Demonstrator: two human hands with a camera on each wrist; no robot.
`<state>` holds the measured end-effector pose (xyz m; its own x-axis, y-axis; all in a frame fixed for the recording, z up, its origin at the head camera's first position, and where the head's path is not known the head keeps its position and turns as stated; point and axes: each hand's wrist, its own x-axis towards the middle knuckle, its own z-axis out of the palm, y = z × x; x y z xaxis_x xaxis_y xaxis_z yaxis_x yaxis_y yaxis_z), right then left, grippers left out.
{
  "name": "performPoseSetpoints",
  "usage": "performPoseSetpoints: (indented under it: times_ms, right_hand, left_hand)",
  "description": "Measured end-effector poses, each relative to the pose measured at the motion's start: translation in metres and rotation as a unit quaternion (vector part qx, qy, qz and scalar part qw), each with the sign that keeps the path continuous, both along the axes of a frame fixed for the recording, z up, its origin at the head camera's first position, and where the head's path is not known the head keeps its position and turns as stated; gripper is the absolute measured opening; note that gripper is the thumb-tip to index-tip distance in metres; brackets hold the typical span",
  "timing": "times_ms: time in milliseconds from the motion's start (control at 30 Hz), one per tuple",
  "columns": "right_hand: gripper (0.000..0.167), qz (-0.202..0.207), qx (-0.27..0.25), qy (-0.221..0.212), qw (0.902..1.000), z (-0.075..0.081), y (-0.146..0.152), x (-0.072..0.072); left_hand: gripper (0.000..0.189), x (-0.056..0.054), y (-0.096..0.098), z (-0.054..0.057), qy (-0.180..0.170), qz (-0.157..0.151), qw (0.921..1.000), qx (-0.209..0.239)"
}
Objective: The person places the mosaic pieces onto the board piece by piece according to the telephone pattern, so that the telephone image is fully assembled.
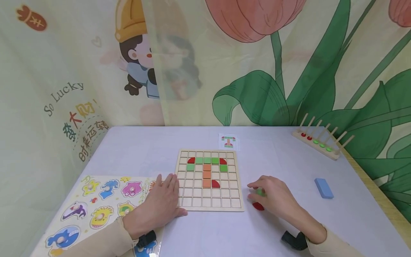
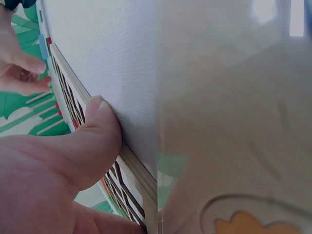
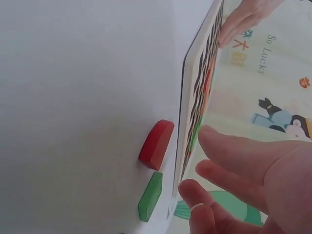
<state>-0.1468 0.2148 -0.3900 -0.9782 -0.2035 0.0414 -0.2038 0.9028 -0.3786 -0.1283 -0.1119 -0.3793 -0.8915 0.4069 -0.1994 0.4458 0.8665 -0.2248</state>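
Observation:
My left hand (image 1: 158, 204) lies with straight fingers along the left side of the wooden grid board (image 1: 210, 209); in the left wrist view its thumb (image 2: 103, 122) rests against the board's edge. Set in the grid are green squares (image 1: 207, 160), orange squares (image 1: 207, 175) and red quarter-round pieces (image 1: 216, 184). To the right of the board my right hand (image 1: 273, 195) hovers with loosely bent, parted fingers. Below it on the table lie a red quarter-round block (image 3: 156, 145) and a green block (image 3: 150, 196), both apart from the fingers in the right wrist view.
A small pattern card (image 1: 229, 142) lies behind the board. An animal puzzle board (image 1: 106, 192) reaches under my left forearm. At the right are a blue block (image 1: 324, 188) and a wooden peg stand (image 1: 321, 147) with red and green beads.

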Motion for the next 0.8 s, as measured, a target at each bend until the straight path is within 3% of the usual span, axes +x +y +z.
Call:
performPoseSetpoints:
  times_ms: [267, 800]
  right_hand:
    - [0.033, -0.008, -0.007, -0.03, 0.9995, -0.001, 0.012, 0.017]
    - [0.021, 0.064, 0.013, 0.009, 0.9978, -0.007, 0.016, 0.024]
  left_hand:
    - [0.095, 0.0, 0.0, 0.0, -0.005, 0.003, 0.9999, 0.009]
    - [0.095, 0.0, -0.001, -0.001, 0.008, -0.011, 0.9999, -0.01]
